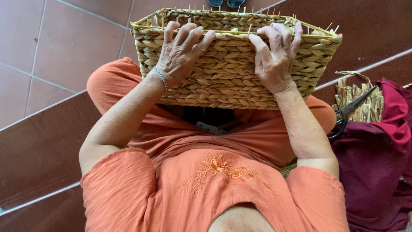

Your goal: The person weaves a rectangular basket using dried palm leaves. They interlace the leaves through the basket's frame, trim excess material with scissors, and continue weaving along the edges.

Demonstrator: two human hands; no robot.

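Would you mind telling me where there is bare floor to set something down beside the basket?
The red tiled floor on the person's left, bordered by the woven basket and the orange-clad knee, is bare. On the right it is crowded: scissors, a bundle of dried fibre and maroon cloth. Both hands, left and right, grip the basket's rim.

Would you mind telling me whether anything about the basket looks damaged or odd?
Thin stakes poke up unevenly along the woven basket rim, so the top edge looks unfinished rather than damaged. Left hand and right hand grip that rim.

left hand point(182, 51) | right hand point(274, 56) | both hands gripping woven basket point(231, 81) rim
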